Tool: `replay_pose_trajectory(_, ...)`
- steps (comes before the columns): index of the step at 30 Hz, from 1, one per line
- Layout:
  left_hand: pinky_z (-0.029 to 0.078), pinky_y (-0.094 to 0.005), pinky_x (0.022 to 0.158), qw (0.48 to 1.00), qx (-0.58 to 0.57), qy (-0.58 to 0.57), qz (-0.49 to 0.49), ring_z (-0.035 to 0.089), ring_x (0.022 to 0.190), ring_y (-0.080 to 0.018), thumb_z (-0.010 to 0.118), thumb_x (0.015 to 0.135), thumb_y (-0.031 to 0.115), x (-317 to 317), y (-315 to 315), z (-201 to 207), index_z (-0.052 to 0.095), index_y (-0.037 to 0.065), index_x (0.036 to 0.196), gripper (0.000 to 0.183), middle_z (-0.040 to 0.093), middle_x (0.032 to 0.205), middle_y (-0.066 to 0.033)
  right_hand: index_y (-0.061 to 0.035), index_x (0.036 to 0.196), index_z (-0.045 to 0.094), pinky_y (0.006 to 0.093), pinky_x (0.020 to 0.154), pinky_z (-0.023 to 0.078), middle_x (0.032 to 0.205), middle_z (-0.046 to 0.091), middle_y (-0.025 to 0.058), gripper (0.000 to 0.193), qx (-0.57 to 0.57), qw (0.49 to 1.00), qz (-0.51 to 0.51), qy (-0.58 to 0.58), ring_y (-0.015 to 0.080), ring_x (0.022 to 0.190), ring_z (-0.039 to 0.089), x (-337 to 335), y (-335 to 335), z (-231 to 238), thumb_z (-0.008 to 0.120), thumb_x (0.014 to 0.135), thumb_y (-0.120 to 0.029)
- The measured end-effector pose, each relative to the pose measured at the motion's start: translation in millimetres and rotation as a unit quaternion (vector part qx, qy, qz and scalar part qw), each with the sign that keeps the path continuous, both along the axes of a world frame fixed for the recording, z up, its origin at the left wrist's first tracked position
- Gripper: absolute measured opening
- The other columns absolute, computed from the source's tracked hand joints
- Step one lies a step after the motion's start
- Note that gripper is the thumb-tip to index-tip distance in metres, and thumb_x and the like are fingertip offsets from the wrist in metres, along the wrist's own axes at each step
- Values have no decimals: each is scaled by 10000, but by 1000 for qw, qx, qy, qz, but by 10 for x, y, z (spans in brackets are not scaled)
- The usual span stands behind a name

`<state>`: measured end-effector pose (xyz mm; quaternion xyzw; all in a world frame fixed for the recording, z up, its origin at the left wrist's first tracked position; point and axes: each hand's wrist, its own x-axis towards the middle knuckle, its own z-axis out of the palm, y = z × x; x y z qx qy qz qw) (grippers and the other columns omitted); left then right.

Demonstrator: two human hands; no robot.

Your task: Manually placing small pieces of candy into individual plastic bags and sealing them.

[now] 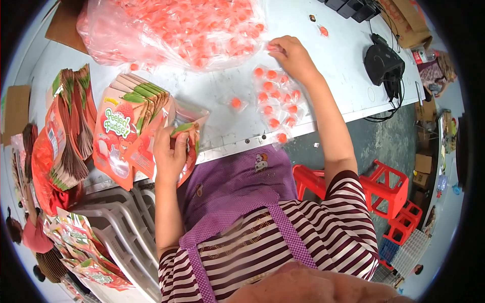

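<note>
My left hand (171, 154) grips a red candy pouch (190, 160) near its top, thumb on the upper edge. The pouch mouth gapes and its inner film shows. Left of it, a fanned stack of flat red pouches (112, 146) with green leaf prints lies on the table. My right hand (295, 59) reaches past a group of small wrapped red candies (273, 95). Its fingertips are pinched on what looks like a wrapped candy, mostly hidden, beside a large clear bag (177, 33) full of such candies. A single wrapped candy (236, 103) lies between my hands.
More bundled pouches (70, 126) stand at the far left. Below them are grey plastic chairs (118, 222) with filled pouches (88, 252). A black bag with cords (384, 65) lies at the right table end. Red stools (386, 189) stand on the floor. Other people are at both sides.
</note>
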<state>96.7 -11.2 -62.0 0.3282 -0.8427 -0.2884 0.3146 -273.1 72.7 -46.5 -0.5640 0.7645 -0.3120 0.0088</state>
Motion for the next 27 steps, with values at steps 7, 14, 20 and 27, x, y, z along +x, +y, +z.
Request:
replay_pose_trajectory(7,423,-298,684,1000,6,0,-5,519,741,-195,610,854,178,-19,6,52,544,16,911,184,527,797,-90,-12,923,623,321,787,452,927,597,102,171,31,996,-27,77,246,879,544,-204,240,137,651,794,-122)
replay_pose_trajectory(14,423,-299,707,1000,29,7,-3,524,762,-207,607,855,181,-24,24,48,547,10,917,191,538,809,-100,-40,977,615,330,817,441,1016,586,93,184,-38,999,10,22,259,965,543,-272,-223,374,628,815,-127)
replay_pose_trajectory(20,425,-313,715,1000,28,7,-2,534,772,-232,606,857,192,-27,30,87,547,4,917,206,544,817,-119,-49,897,639,342,753,459,895,645,103,170,-53,996,-77,-14,262,846,610,-399,-168,609,634,811,-195)
replay_pose_trajectory(27,427,-317,711,1000,18,2,-1,537,768,-231,609,856,196,-28,23,83,552,8,917,206,547,818,-117,-96,1085,594,365,912,405,1145,556,76,295,-14,990,66,123,264,1053,496,-154,-321,251,620,792,-99)
